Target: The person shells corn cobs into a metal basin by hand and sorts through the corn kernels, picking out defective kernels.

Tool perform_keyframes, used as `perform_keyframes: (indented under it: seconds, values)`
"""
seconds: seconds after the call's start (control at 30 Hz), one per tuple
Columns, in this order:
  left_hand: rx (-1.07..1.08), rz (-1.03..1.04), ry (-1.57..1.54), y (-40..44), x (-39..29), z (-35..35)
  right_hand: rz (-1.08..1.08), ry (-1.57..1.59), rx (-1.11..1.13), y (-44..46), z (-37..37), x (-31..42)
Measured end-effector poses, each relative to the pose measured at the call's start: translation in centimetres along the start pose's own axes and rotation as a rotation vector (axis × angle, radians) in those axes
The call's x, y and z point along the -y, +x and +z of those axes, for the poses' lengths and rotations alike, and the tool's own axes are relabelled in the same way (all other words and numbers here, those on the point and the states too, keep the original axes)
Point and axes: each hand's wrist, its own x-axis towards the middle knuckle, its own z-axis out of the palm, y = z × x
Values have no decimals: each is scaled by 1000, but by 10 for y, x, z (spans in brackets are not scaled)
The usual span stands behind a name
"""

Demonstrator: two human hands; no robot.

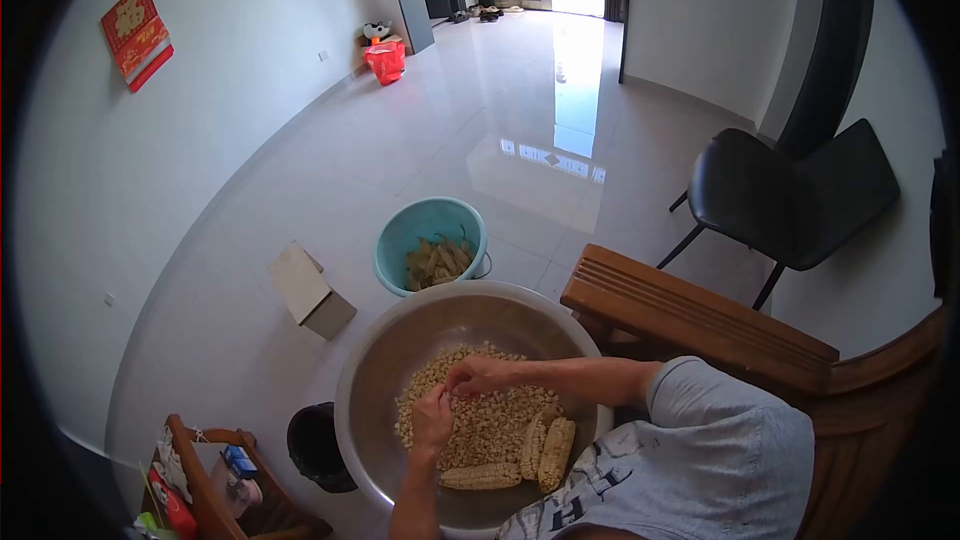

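Observation:
A wide metal basin (362,370) holds a broad layer of loose pale corn kernels (490,430). My left hand (432,418) and my right hand (478,374) meet above the kernels, towards the basin's left side. The fingers of both are drawn together at the tips; whatever is between them is too small or hidden to name. Nearer my body, one corn cob (480,477) lies crosswise on the kernels. To its right, another corn cob (533,448) and a thicker corn cob (556,455) lie side by side, pointing away from me.
Beyond the basin stands a teal bucket (382,258) with bare cobs or husks (438,262) inside. A cardboard box (312,290) and a black bin (318,445) are on the left. On the right are a wooden bench (690,310) and a black chair (750,190).

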Motion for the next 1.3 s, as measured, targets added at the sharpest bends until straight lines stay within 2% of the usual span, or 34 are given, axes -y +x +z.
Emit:
perform_keyframes:
  seconds: [0.27,0.47,0.57,0.67,0.77,0.97,1.07,1.17,1.3]
  values:
    - [16,6,160,0,-9,-7,-32,-107,77,6,-2,-9]
    - [-8,-75,52,-1,-3,-6,-169,-226,-9,10,0,-20]
    - [4,-2,77,0,5,-6,-183,-247,-5,7,0,-18]
    - [73,-92,29,-2,-5,-6,-121,-287,48,7,-4,-16]
    - [89,-130,-15,-4,-6,-2,-140,-252,-21,4,-4,-12]
    - [121,-57,30,-4,-5,1,-206,-316,-91,4,-3,-10]
    - [104,-40,-7,-4,-7,4,-70,-191,-39,-2,-5,1]
    - [167,-138,30,-3,-11,3,-85,-259,-49,3,-4,-6]
    - [151,-55,29,-4,2,7,-110,-278,-18,2,-4,-4]
